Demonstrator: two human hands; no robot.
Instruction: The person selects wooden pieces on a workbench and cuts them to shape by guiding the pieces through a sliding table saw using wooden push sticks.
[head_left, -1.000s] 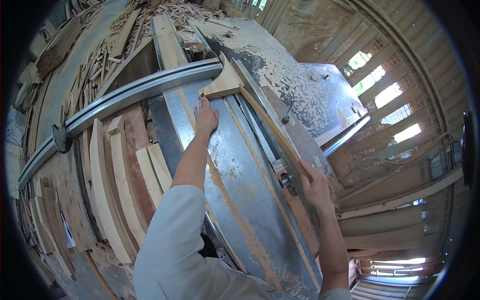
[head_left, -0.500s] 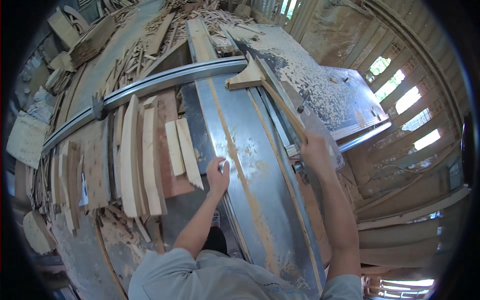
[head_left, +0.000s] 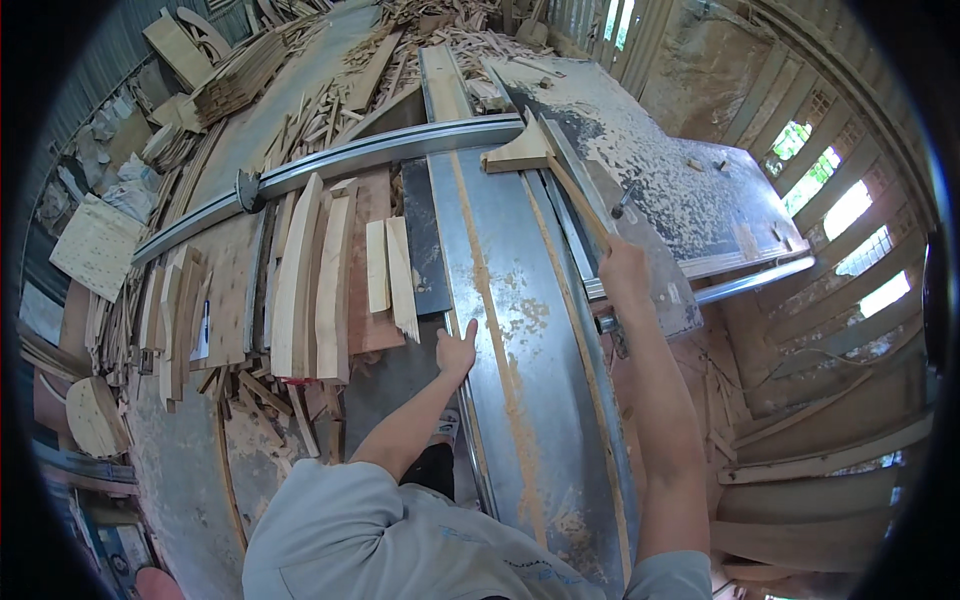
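Note:
My right hand is closed around the near end of a slim wooden stick. The stick's far end meets a pale, pointed wood piece, which lies beside the metal crossbar on the long metal sliding table of a saw. My left hand grips the table's left edge, its thumb stretched up over the top and its other fingers partly hidden. Just beyond that hand are two short pale boards, one with a jagged end. A saw blade cannot be made out.
Long curved boards lie on the left beneath the crossbar. A sawdust-covered machine table fills the right back, with a metal rail along its near side. Offcuts are heaped behind; a slatted wall stands right.
The view has turned, shifting the scene rightward. My left hand now sits nearer me along the edge, below the jagged board end. My right hand keeps hold of the stick, which still meets the wood piece.

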